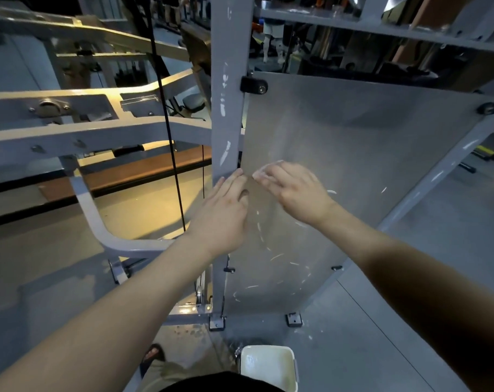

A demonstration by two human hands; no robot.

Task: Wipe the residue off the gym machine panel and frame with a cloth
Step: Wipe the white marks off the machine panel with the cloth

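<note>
At nine o'clock in the view, grey frame arms (98,131) run across, with a black cable (166,123) hanging in front of them. Just right of the cable stands the grey upright post (226,80), marked with white streaks (224,108) down its face.

The left hand (223,216) lies flat near the centre, fingers straight and together. Its fingertips touch the seam where the post meets the panel (381,142), and it holds nothing.

The panel is a pale grey sheet running from the centre toward two o'clock, fixed at its top corner by a black bracket (253,85). More white smears (277,256) curve across its lower part, at five o'clock from the left hand.

The right hand (294,190) rests palm-down on the panel, at two o'clock from the left hand. Its fingers bend slightly over a white patch (268,167). I cannot tell whether that is cloth or residue, or whether the fingers grip it.

At six o'clock a white bucket (268,366) sits on the floor.
</note>
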